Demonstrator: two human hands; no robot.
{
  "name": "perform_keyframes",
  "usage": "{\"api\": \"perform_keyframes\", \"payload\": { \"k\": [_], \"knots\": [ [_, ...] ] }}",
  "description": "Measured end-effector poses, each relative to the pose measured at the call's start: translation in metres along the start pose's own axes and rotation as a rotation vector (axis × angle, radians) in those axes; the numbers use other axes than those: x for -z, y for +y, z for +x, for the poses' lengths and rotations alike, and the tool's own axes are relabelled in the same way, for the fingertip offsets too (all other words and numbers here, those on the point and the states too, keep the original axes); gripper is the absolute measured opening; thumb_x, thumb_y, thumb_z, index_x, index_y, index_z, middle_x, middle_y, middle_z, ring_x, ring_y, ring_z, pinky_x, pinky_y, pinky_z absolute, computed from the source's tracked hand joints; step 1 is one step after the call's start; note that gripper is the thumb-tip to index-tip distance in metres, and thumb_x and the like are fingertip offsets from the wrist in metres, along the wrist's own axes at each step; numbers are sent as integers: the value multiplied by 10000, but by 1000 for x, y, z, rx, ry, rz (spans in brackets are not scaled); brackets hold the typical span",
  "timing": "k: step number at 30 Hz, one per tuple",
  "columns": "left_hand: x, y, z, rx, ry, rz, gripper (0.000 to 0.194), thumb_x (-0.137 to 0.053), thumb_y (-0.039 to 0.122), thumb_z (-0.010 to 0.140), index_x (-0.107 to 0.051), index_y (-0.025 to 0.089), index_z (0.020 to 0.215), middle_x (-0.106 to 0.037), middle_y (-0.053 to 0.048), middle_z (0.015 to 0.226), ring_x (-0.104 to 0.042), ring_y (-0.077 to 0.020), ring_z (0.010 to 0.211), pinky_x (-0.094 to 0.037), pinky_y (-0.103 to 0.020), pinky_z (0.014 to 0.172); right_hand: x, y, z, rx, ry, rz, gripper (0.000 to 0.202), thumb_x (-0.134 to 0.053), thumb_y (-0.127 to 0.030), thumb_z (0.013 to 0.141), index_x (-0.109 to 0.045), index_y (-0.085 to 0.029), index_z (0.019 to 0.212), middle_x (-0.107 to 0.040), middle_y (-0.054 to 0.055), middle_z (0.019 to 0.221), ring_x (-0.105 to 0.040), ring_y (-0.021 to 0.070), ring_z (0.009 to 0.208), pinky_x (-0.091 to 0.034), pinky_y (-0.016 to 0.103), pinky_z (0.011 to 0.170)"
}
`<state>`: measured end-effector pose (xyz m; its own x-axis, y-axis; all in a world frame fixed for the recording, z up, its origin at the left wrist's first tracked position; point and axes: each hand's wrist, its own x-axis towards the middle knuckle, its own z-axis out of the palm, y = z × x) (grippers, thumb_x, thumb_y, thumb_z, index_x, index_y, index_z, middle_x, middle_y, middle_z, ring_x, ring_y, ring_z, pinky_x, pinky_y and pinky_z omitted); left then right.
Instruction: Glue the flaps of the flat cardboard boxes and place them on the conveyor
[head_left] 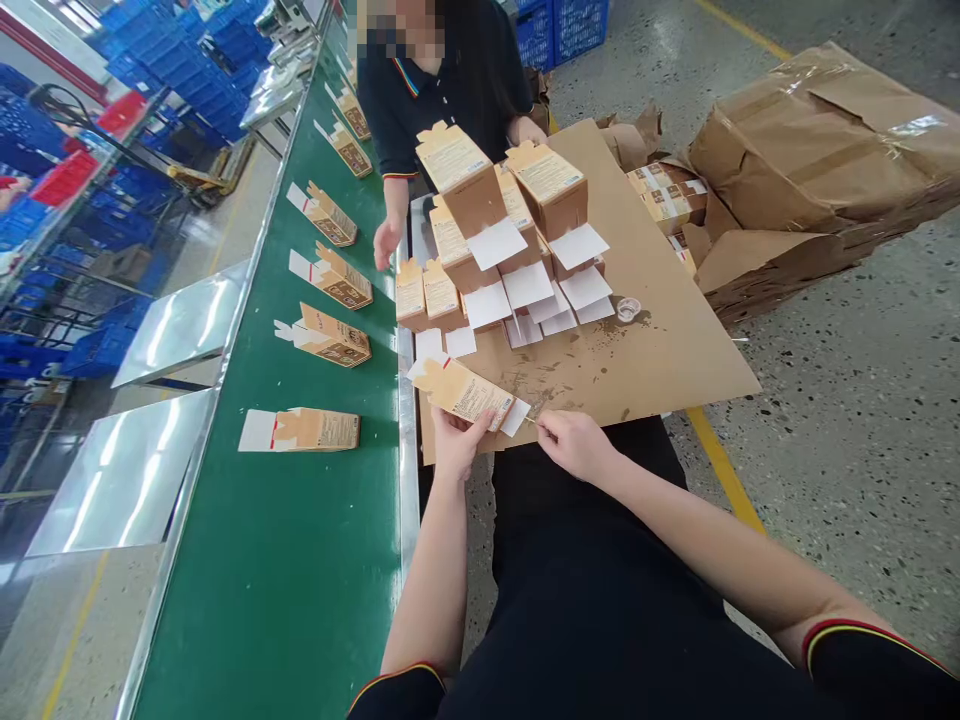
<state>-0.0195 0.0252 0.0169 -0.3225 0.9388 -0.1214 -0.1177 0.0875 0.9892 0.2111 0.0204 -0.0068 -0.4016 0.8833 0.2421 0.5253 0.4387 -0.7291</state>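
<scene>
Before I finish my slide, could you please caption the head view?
Left hand holds a carton, right hand pinches something thin by its white flap, beside a green belt.

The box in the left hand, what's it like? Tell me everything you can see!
The box is tan and looks like thin cardboard, with small dark print on its upper face and a blue mark near the right hand's end. A white flap sticks out at that end; tan tabs and a bit of red show at the other. It's held slantwise above the brown board. The left hand grips its near side, thumb on top. The right hand is close to the flap.
</scene>
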Motion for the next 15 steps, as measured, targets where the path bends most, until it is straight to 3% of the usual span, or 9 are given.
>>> {"api": "perform_keyframes", "payload": {
  "k": [5, 9, 15],
  "knots": [
    [-7, -5, -7, -61, 20, 85, 942, -1124, 533, 599, -568, 259, 1309, -776, -142, 1323, -780, -336, 1290, -608, -520, 1172, -5, -2, -9, 73, -24, 48, 280, -585, -108, 1004, -506, -233, 767, -583, -13, 669, -515, 140, 603, -381, 275, 637],
    [-16, -11, -18, -134, 34, 253, 844, -1099, 490, 634, -626, 234, 1284, -786, -159, 1290, -789, -360, 1262, -633, -527, 1134, 8, -5, -28, 87, 59, 184, 244, -583, -136, 1025, -578, -230, 800, -590, -22, 672, -521, 128, 577, -424, 256, 617],
    [-27, -17, -33, -201, 82, 416, 722, -1025, 450, 719, -691, 205, 1310, -796, -172, 1278, -792, -380, 1250, -659, -517, 1085, 34, -3, -54, -24, 121, 265, 240, -614, -167, 1021, -630, -228, 789, -600, -25, 661, -505, 113, 543, -434, 243, 555]
  ]
}}
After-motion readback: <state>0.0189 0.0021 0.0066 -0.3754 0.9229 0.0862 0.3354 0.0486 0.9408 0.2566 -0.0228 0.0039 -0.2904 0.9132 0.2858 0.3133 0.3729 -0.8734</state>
